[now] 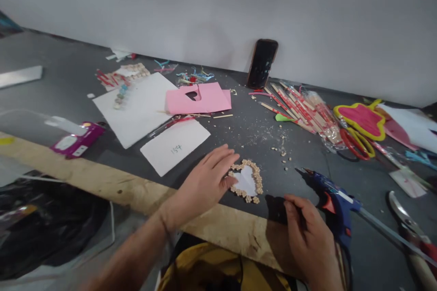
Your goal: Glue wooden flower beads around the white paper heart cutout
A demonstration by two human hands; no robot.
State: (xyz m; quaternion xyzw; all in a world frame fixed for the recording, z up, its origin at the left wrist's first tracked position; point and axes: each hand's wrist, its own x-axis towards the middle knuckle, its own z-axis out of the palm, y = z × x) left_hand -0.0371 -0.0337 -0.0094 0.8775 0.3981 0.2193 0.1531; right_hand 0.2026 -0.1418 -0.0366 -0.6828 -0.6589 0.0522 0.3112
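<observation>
A heart-shaped ring of small light wooden pieces (258, 181) lies on the dark table, with a white paper heart (246, 181) inside it. My left hand (210, 179) reaches over its left side, fingers stretched out flat and the thumb touching the ring. To the right of the ring, my right hand (309, 236) is raised over the table edge, thumb and forefinger tips together. Whatever might be between those tips is too small to make out. Beside this hand lies a blue glue gun (336, 204) with a clear glue stick in its back.
Behind are a white card (175, 148), pink paper (208, 99) with a heart cutout and a leaning phone (262, 63). At right lie wrapped wooden sticks (300, 107), scissors (357, 143) and pruning shears (406, 218). A purple box (79, 141) stands left; wooden crumbs are scattered mid-table.
</observation>
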